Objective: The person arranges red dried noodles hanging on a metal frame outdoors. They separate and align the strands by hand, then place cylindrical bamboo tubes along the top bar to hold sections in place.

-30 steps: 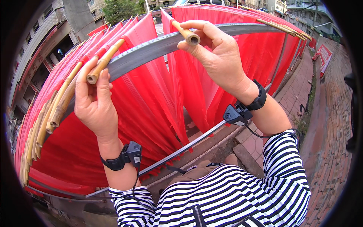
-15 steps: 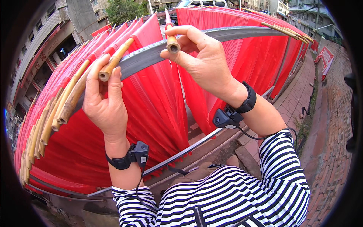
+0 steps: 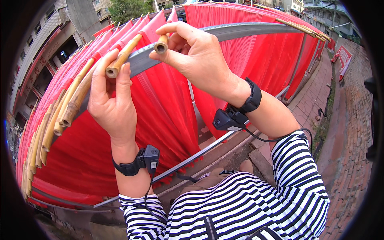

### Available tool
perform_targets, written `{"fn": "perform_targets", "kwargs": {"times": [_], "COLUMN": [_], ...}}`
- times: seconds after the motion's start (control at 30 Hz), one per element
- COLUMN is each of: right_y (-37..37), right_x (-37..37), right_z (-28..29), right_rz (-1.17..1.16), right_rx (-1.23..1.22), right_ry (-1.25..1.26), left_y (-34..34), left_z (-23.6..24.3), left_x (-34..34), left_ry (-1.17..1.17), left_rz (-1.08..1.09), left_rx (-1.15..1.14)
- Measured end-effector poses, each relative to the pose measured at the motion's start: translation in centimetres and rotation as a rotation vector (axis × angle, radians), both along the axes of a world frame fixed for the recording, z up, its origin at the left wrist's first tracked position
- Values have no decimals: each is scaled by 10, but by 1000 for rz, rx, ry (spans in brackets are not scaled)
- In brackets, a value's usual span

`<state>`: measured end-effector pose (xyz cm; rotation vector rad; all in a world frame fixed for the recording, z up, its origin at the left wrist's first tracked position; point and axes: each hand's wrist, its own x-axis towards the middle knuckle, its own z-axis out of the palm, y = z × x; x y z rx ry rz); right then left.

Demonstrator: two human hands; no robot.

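My left hand [image 3: 114,104] is closed round the end of a bamboo pole [image 3: 127,50], its hollow tip showing between thumb and fingers. In my right hand [image 3: 200,60] the end of a second bamboo pole [image 3: 161,46] is pinched between thumb and fingertips. Both poles lie across a grey metal rail [image 3: 240,30]. Red strands [image 3: 156,26] hang from the poles and drop below the rail in long sheets [image 3: 160,108]. To the left of my left hand, several more bamboo pole ends [image 3: 74,106] rest in a close row.
More bamboo poles [image 3: 306,30] lie on the rail's right end, with red strands [image 3: 256,60] hanging under them. A lower metal bar [image 3: 192,164] crosses in front of my body. Brick paving [image 3: 352,120] runs along the right, and a building [image 3: 52,48] stands at the left.
My right hand has moved left with its pole, closer to the left hand's pole. My left hand has shifted only slightly and keeps its hold.
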<state>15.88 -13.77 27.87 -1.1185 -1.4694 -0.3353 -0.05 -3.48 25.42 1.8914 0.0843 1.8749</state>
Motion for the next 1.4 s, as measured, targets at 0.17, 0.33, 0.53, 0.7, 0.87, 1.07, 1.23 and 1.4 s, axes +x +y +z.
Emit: {"fn": "perform_targets", "kwargs": {"times": [0.17, 0.33, 0.53, 0.7, 0.87, 1.07, 1.23, 1.4], "right_y": [5, 4, -41, -106, -182, -240, -254, -254], "right_x": [-3, -4, 27, 93, 171, 276, 336, 359], "right_z": [2, 3, -14, -32, -39, -45, -42, -30], "right_rz": [-25, 6, -55, -158, -335, -349, -282, -125], "right_rx": [28, 38, 0, -37, -32, 60, 185, 169], "right_ry": [-74, -83, -90, -28, 210, 519, 520, 449], "left_y": [3, 0, 3, 14, 21, 10, -35, -73], "left_z": [-1, 0, -3, -14, -17, -25, -48, -72], "left_x": [1, 1, -3, -9, -21, -23, -5, 17], "left_ry": [-10, -9, -2, -14, -25, -42, -139, -65], "left_rz": [-13, 12, 36, 161, 319, 617, 708, 616], "left_rx": [27, 3, -27, 29, 91, 85, -49, -118]}}
